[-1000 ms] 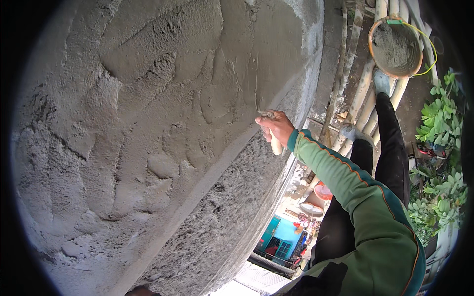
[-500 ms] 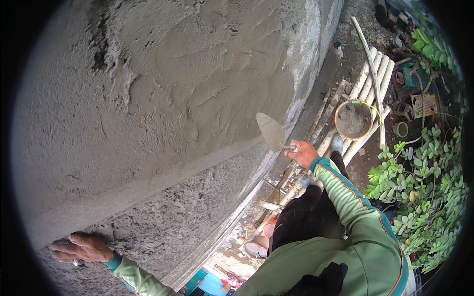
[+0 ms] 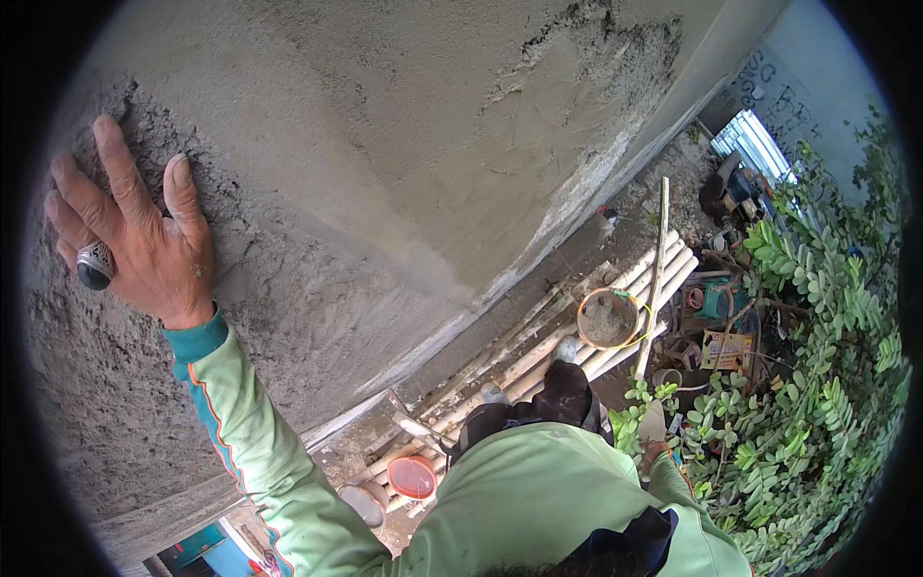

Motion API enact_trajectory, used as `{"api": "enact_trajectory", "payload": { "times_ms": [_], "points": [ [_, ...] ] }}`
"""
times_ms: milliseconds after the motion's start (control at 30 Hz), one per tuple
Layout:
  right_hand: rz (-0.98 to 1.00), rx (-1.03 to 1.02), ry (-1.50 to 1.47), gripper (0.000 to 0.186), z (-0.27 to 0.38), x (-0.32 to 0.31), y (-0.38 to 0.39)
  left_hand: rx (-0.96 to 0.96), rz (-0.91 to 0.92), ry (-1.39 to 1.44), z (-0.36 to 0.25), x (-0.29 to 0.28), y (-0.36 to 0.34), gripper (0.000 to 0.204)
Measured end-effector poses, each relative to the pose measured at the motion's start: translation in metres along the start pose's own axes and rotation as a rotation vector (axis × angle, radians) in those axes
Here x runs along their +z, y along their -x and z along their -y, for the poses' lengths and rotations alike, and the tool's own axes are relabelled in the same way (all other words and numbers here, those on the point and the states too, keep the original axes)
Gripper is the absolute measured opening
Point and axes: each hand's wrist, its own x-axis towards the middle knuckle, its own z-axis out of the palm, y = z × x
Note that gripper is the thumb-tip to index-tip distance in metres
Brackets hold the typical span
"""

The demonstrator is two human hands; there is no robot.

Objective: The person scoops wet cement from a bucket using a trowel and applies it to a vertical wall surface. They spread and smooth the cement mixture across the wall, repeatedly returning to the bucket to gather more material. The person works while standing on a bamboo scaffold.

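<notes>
My left hand [image 3: 144,231], a ringed finger on it, rests with fingers spread against a rough grey patch of the plastered wall [image 3: 404,115]. Smoother, troweled mortar covers much of the upper wall. Down at the lower right, beside my body, my right hand [image 3: 657,454] grips a trowel [image 3: 652,418], its blade angled upward; my sleeve and the leaves partly surround it. An orange-rimmed bucket of mortar [image 3: 606,315] sits on pale poles near my booted feet [image 3: 562,351].
Pale poles [image 3: 654,260] form a platform below me, with a red basin [image 3: 411,477] and a pale basin [image 3: 361,505] on it. Dense leafy plants [image 3: 808,365] crowd the right side. Clutter, a metal sheet and a painted wall [image 3: 827,115] lie beyond.
My view has swung round. My left hand has moved up onto the wall into full view. My right hand with the trowel has dropped from the wall to beside my body.
</notes>
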Motion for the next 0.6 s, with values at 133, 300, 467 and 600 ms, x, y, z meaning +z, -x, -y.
{"api": "enact_trajectory", "payload": {
  "times_ms": [133,300,467,600],
  "points": [
    [-0.153,-0.681,0.617,0.030,-0.008,0.017,-0.026,-0.082,0.010,0.016,0.002,-0.006,0.002,0.064],
    [-0.004,-0.056,-0.959,0.024,0.088,0.014,0.013,-0.088,0.035,0.023,-0.002,-0.011,-0.003,0.065],
    [-0.264,-0.136,-0.793,0.016,0.178,-0.019,0.083,-0.048,-0.015,0.056,-0.005,-0.008,-0.003,0.062],
    [-0.247,-0.145,-0.880,0.007,0.180,-0.027,0.098,0.001,-0.058,0.057,-0.014,-0.001,0.000,0.065]
  ]
}}
